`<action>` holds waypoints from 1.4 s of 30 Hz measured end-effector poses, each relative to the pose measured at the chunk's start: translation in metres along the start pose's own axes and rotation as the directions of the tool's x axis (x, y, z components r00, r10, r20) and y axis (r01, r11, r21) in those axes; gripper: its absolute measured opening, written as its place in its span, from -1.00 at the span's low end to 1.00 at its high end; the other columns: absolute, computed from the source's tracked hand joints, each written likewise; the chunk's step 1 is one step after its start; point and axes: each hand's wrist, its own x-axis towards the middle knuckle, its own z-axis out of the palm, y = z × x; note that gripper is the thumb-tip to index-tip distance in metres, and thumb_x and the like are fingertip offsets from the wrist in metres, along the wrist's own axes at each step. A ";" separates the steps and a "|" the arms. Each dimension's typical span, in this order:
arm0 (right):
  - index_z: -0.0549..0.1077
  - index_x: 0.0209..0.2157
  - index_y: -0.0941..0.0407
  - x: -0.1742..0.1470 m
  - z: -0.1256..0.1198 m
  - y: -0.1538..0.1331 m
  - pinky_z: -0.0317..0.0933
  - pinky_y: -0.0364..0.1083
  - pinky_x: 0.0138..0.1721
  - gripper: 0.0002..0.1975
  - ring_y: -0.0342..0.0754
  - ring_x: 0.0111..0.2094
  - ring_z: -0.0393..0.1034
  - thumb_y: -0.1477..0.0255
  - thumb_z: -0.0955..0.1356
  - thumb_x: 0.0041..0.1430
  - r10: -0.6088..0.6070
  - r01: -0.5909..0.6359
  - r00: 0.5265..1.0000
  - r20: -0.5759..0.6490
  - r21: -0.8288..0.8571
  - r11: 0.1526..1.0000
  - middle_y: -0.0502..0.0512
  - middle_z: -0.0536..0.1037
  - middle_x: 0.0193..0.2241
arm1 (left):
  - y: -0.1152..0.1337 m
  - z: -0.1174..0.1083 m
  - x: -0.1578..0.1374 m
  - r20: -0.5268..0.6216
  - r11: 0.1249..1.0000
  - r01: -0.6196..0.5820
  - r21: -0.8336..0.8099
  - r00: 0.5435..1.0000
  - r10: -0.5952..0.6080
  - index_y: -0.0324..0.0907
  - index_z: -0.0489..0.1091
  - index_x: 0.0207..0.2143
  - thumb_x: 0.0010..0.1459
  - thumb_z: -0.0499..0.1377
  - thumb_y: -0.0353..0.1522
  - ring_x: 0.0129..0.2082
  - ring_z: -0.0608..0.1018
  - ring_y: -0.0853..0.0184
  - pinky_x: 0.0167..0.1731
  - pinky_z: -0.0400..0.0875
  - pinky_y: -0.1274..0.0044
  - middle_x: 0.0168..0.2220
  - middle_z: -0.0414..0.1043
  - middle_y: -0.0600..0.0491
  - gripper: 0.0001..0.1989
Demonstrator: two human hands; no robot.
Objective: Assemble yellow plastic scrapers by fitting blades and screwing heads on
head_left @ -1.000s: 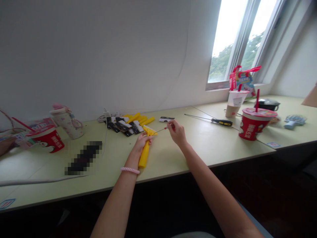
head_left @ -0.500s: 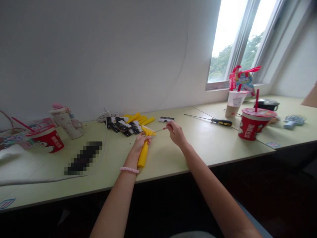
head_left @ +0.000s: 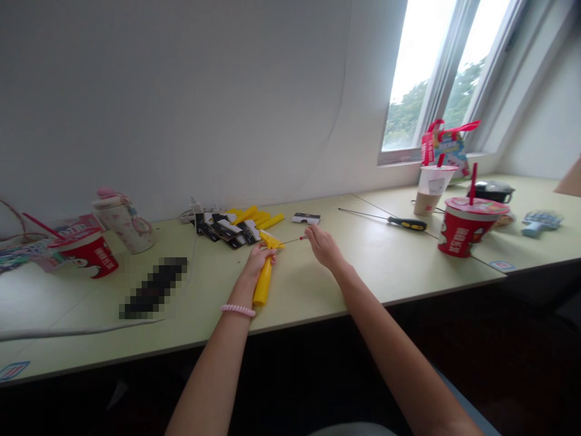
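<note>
My left hand (head_left: 259,257) is wrapped round a yellow plastic tool with a thick round handle (head_left: 262,286) and a flared head; its exact kind is unclear. The handle's end points toward the table's front edge. Pinched in my right hand (head_left: 321,243) is a thin screwdriver (head_left: 293,241), its handle mostly hidden by the fingers. The slim metal shaft reaches left to the flared yellow head, and its tip seems to touch there. Just behind my left hand lie several yellow handles (head_left: 247,215) and black-and-white cards (head_left: 227,229) in a pile.
On the right are a long black-and-yellow screwdriver (head_left: 406,224), a red cup (head_left: 467,229) and a clear-topped cup (head_left: 431,191). At left stand another red cup (head_left: 93,254) and a bottle (head_left: 124,224). A small card (head_left: 305,218) lies near the wall.
My right hand has turned slightly round the screwdriver, with its fingers shifted a little. My left hand and the yellow tool stay almost where they were.
</note>
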 end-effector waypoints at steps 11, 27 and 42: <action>0.34 -0.40 0.12 0.004 0.001 0.006 0.13 -0.12 -0.31 -0.84 -0.05 -0.33 0.32 0.44 0.16 0.14 0.041 -0.045 0.998 0.057 0.071 0.996 0.12 0.46 -0.39 | -0.002 -0.002 0.003 0.015 0.999 -0.032 0.005 0.999 0.032 -0.17 0.09 -0.42 -0.20 0.19 -0.63 -0.74 0.36 0.50 -0.73 0.15 0.67 -0.61 0.32 0.16 -0.64; 0.41 -0.40 0.13 0.002 0.001 0.010 0.14 -0.14 -0.33 -0.82 -0.10 -0.38 0.28 0.55 0.20 0.09 -0.065 0.065 0.998 -0.009 0.046 0.997 0.12 0.40 -0.39 | -0.001 0.000 -0.001 0.046 0.997 -0.074 0.026 0.996 0.073 -0.18 0.10 -0.41 -0.21 0.20 -0.60 -0.72 0.35 0.53 -0.72 0.14 0.69 -0.59 0.35 0.15 -0.65; 0.36 -0.22 0.16 0.004 0.001 0.009 0.21 -0.12 -0.28 -0.77 -0.09 -0.33 0.34 0.55 0.20 0.06 -0.081 0.099 0.990 -0.118 0.154 0.983 0.14 0.44 -0.31 | 0.000 0.004 -0.002 -0.002 0.995 -0.043 0.085 0.999 0.043 -0.18 0.08 -0.42 -0.16 0.15 -0.64 -0.74 0.33 0.53 -0.73 0.13 0.69 -0.62 0.33 0.16 -0.67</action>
